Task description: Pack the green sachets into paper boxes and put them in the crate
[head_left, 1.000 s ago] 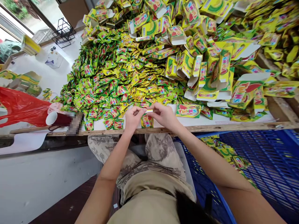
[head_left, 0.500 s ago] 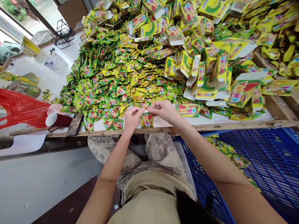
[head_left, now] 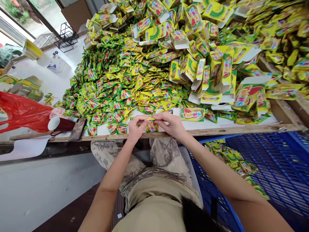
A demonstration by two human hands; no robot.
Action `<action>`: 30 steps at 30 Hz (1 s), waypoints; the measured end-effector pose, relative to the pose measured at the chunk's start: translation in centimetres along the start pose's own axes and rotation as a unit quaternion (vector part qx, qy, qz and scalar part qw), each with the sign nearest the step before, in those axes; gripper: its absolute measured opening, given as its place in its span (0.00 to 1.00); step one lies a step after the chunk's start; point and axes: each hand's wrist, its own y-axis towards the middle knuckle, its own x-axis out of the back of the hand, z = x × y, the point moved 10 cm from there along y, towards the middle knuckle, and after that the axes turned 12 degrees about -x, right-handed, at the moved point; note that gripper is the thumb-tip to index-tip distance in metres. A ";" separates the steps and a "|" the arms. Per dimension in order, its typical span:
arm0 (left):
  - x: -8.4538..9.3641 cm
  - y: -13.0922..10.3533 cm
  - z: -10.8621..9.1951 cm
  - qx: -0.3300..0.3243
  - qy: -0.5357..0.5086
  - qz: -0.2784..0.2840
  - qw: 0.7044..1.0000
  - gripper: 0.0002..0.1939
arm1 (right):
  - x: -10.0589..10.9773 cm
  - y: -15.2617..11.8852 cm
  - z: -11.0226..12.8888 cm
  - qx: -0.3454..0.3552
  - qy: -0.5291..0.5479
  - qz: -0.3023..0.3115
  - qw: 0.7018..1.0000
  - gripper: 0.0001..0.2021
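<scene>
A small green and yellow candy box (head_left: 152, 126) stands at the front edge of the table, between my two hands. My left hand (head_left: 137, 128) is closed on its left side, thumb and fingers at the upper end. From the right, my right hand (head_left: 170, 124) grips the same end, with its thumb near the left one. A yellow strip of the box's top shows under my fingertips, and part of the box is hidden by them. Just right of my right hand lies a flat box printed TWINS (head_left: 192, 114). Small candy packets (head_left: 117, 129) lie left of my left hand.
A large heap of candy packets (head_left: 103, 87) covers the middle of the table, with open boxes (head_left: 190, 66) piled at right. To the left are a dark red mug (head_left: 61, 124), a phone (head_left: 78, 129) and a red bag (head_left: 26, 111). A blue crate (head_left: 267, 161) stands below right.
My fingers have curled more tightly over the top of the box. The white flap seen between my fingertips no longer shows, and a yellow top face does. The view has shifted slightly.
</scene>
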 end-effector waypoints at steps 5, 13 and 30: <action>-0.7 0.2 -0.9 -0.045 0.042 0.050 0.997 0.05 | -0.7 -0.2 0.5 0.019 -0.018 0.003 1.000 0.08; -0.8 0.5 -1.9 -0.106 0.097 0.097 0.985 0.04 | -1.1 -0.5 0.3 0.037 -0.008 0.017 0.999 0.08; -0.7 2.8 1.0 -0.025 0.340 0.071 0.938 0.11 | 13.6 -5.1 -0.5 -0.125 -0.349 -0.013 0.929 0.10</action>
